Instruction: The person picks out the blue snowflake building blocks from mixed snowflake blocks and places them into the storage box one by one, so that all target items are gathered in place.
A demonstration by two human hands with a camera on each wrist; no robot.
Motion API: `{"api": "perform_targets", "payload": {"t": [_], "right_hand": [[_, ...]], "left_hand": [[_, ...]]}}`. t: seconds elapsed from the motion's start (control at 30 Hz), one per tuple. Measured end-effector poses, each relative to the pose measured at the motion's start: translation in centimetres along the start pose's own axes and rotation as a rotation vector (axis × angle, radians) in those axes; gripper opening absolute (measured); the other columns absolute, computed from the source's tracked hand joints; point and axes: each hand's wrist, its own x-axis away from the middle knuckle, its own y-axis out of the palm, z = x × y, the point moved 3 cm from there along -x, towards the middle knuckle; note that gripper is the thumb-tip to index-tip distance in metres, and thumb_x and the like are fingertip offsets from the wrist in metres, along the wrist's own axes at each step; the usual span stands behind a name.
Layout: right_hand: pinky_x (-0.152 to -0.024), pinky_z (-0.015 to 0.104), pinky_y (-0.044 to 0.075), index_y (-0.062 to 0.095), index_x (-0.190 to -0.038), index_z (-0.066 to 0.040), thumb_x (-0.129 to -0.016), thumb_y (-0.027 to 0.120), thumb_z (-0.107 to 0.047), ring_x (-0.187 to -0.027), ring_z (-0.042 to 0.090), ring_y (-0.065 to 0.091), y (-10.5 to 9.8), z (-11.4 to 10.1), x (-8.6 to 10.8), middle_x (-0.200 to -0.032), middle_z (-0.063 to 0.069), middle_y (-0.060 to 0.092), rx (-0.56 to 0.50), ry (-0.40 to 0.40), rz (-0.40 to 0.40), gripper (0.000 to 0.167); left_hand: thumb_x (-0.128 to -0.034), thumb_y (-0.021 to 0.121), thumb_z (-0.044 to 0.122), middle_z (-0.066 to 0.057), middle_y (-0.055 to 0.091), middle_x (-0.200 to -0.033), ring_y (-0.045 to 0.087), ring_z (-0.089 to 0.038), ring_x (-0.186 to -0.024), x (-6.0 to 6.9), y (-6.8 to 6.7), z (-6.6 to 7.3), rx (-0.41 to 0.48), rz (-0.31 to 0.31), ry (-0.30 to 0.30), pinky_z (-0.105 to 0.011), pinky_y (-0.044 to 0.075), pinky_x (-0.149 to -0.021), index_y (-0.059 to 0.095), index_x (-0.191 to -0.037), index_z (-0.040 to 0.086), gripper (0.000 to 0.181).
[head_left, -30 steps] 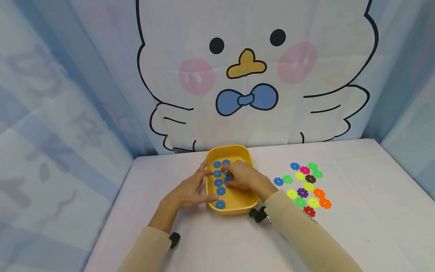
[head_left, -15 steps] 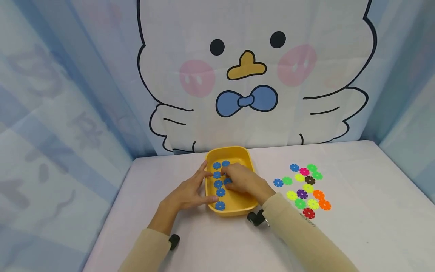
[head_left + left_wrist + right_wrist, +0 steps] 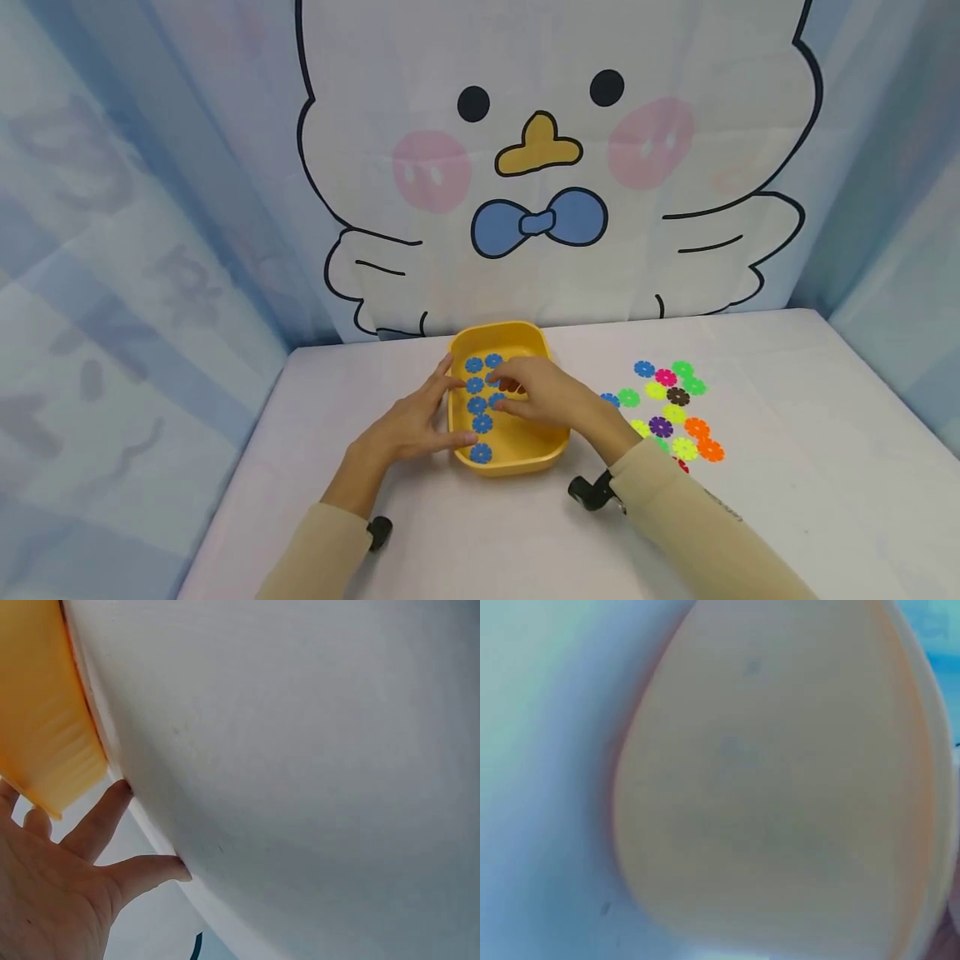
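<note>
A yellow tray (image 3: 525, 454) stands on the table in the head view. Inside it lie blue notched plastic discs (image 3: 481, 453), several in a column along the left side and others in a second column beside it. My left hand (image 3: 408, 429) rests at the tray's left side with spread fingers, thumb and index finger reaching over the rim. In the left wrist view two fingers touch the white tabletop. My right hand (image 3: 543, 392) hovers over the tray, thumb and index finger apart, close to a blue disc (image 3: 497, 401). The right fingers partly cover another blue disc.
Right of the tray, loose notched discs lie scattered, among them an orange disc (image 3: 710, 451), a purple disc (image 3: 661, 427) and a black disc (image 3: 678, 397). The right forearm covers some of them. A printed curtain (image 3: 540, 275) stands behind the table.
My right wrist and forearm have shifted right and the right fingers have parted beside the second column's blue disc. The left hand keeps its place at the tray.
</note>
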Motion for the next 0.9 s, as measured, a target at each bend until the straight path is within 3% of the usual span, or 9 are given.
{"api": "perform_targets", "payload": {"t": [0.2,0.47,0.7,0.9], "right_hand": [[-0.092,0.037,0.06,0.068,-0.125,-0.011,-0.093,0.077,-0.018,-0.1,0.018,0.066,-1.2,0.3,1.6,-0.112,0.007,0.072,-0.112,-0.108,0.132,0.034],[-0.078,0.029,0.06,0.072,-0.114,-0.013,-0.093,0.077,-0.013,-0.088,0.011,0.061,-2.2,1.4,4.1,-0.098,-0.006,0.068,-0.135,-0.257,0.287,0.022],[-0.077,0.03,0.059,0.072,-0.115,-0.016,-0.092,0.078,-0.012,-0.09,0.011,0.061,-2.9,3.2,5.6,-0.1,-0.007,0.068,-0.119,-0.267,0.33,0.025],[-0.076,0.03,0.06,0.071,-0.115,-0.013,-0.091,0.079,-0.01,-0.089,0.015,0.062,-3.3,5.0,7.0,-0.099,-0.005,0.069,-0.09,-0.248,0.357,0.025]], "left_hand": [[-0.0723,0.081,0.068,0.02,-0.008,-0.171,0.045,-0.031,-0.146,0.1,-0.6,-0.3,0.02,-0.013,0.049,-0.056,0.043,-0.114,0.032,-0.159,0.031,0.106],[-0.0639,0.089,0.065,0.017,-0.006,-0.172,0.049,-0.033,-0.143,0.5,-0.6,-0.7,0.088,-0.031,0.058,-0.058,0.041,-0.114,0.026,-0.162,0.033,0.121],[-0.0624,0.092,0.063,0.017,-0.006,-0.172,0.05,-0.032,-0.142,0.6,-0.6,-0.9,0.09,-0.004,0.066,-0.059,0.038,-0.116,0.025,-0.162,0.035,0.124],[-0.0641,0.091,0.062,0.018,-0.008,-0.171,0.045,-0.031,-0.146,0.5,-0.3,-0.7,0.092,-0.024,0.061,-0.057,0.036,-0.118,0.022,-0.163,0.036,0.124]]}}
